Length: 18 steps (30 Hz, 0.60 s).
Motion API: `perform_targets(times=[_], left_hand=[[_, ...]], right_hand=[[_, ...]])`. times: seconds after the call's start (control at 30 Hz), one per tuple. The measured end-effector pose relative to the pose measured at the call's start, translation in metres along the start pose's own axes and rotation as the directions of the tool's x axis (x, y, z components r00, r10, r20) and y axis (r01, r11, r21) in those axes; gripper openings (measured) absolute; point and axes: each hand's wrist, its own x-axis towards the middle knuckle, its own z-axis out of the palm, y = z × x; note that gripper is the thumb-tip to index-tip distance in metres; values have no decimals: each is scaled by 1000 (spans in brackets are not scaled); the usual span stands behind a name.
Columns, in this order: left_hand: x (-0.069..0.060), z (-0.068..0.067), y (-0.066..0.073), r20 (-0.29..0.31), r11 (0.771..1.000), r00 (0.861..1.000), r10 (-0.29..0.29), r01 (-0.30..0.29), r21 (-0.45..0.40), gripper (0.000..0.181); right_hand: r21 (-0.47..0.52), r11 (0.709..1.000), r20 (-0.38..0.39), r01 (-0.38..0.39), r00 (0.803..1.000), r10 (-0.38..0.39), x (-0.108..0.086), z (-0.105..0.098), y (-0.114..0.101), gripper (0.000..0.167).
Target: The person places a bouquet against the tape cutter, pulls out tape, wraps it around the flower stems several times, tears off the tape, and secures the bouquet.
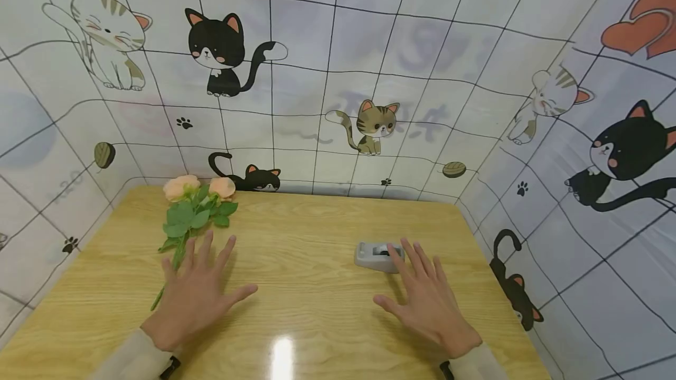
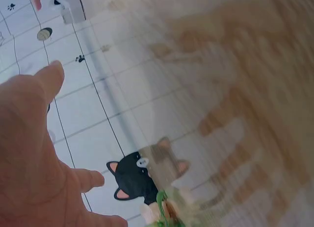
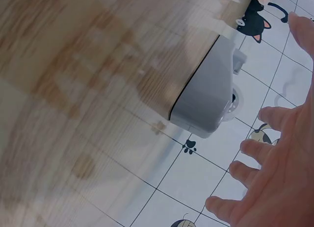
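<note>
Fingers spread wide, my left hand (image 1: pixel 196 293) is over the left part of the table, overlapping the stems of the artificial flowers (image 1: pixel 192 210) in the head view. These have peach blooms and green leaves and lie at the back left. My right hand (image 1: pixel 425 295), also spread, is just in front of a grey tape dispenser (image 1: pixel 372 257), its fingertips partly covering it in that view. In the right wrist view the dispenser (image 3: pixel 206 89) appears apart from the right hand (image 3: pixel 279 163). Neither hand holds anything.
The wooden table (image 1: pixel 306 239) has a glossy surface that reflects light and the hands. A white cloth backdrop (image 1: pixel 296 87) with cartoon cats and grid lines rises behind it and along both sides.
</note>
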Motion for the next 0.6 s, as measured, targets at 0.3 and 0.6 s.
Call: perform_targets(times=[0.3,0.6], left_hand=[[0,-10,-27,24,992,993,-119,120,-29,109],[-4,-18,-48,-60,985,984,-170,168,-32,81]], right_hand=[[-9,1000,-20,-1,1000,1,5,-4,-8,107],[-21,1000,-36,10,999,-11,11,-4,-14,104]])
